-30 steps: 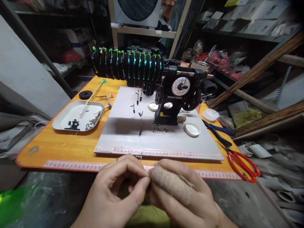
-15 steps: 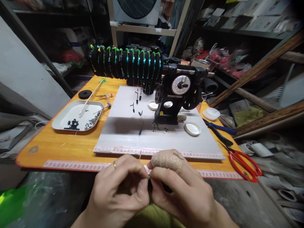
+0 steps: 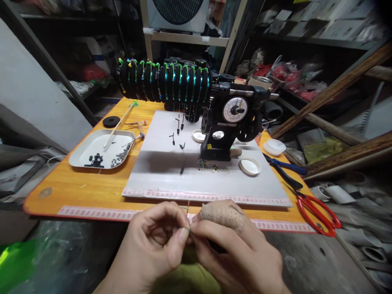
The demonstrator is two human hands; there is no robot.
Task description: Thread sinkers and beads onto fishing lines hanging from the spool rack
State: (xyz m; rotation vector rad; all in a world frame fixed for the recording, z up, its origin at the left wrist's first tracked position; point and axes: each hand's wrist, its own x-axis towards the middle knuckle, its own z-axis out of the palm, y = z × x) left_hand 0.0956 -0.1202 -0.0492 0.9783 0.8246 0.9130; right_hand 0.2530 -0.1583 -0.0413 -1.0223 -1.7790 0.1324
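Low in front of me, my left hand (image 3: 154, 241) and my right hand (image 3: 235, 245) meet fingertip to fingertip. Both are closed in a pinch around something tiny that I cannot make out. A tan wrap covers a finger of the right hand. Just beyond the fingertips, a thin stick with a reddish tip (image 3: 188, 205) pokes up; whether it is held is unclear. Past the hands lies a white board (image 3: 159, 179) with a printed ruler strip (image 3: 214, 198) along its front edge. Small black pieces on thin lines (image 3: 182, 170) and tiny coloured beads (image 3: 202, 164) are on it.
A black stand with a dial (image 3: 235, 109) carries black spools (image 3: 168, 81) wound with green line. Left is a white tray (image 3: 76, 151) with small parts and a wooden stick (image 3: 118, 124). Right are a round lid (image 3: 250, 166), blue-handled pliers (image 3: 284, 167) and red-handled scissors (image 3: 318, 214).
My left hand has turned so its thumbnail shows, and its fingertips moved slightly left. My right hand followed, staying against them. The view shifted a little.
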